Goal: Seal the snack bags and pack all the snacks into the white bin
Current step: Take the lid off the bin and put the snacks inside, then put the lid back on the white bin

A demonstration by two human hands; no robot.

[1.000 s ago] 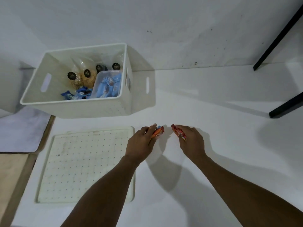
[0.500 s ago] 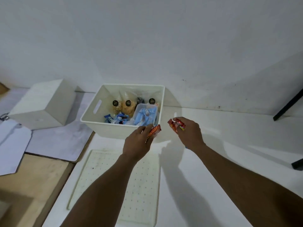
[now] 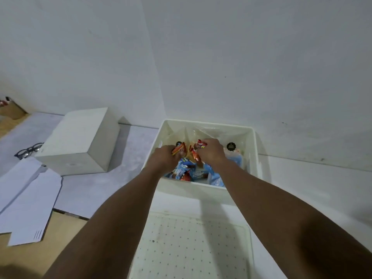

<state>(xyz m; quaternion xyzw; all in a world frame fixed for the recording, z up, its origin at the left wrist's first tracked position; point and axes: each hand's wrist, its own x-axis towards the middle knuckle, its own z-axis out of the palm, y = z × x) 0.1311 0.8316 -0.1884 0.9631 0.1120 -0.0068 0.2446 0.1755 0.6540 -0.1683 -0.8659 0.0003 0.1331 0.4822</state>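
The white bin [image 3: 254, 150] stands against the wall, holding blue snack packets [image 3: 186, 173] and clear bags with black round labels [image 3: 230, 146]. Both my hands are inside the bin, over its contents. My left hand [image 3: 164, 157] is closed on an orange-red snack packet [image 3: 178, 148]. My right hand [image 3: 211, 151] grips red-orange snack packets [image 3: 201, 143], one poking out above the fingers and one below at the thumb side. The bags under my hands are partly hidden.
A white perforated lid [image 3: 191, 248] lies on the table in front of the bin. A white box [image 3: 80, 141] sits to the left, with glasses [image 3: 28, 151] and folded white paper [image 3: 26, 202] beside it. The wall rises directly behind the bin.
Both hands lifted the orange-red packets off the table and carried them forward into the bin. The view swung up and toward the bin.
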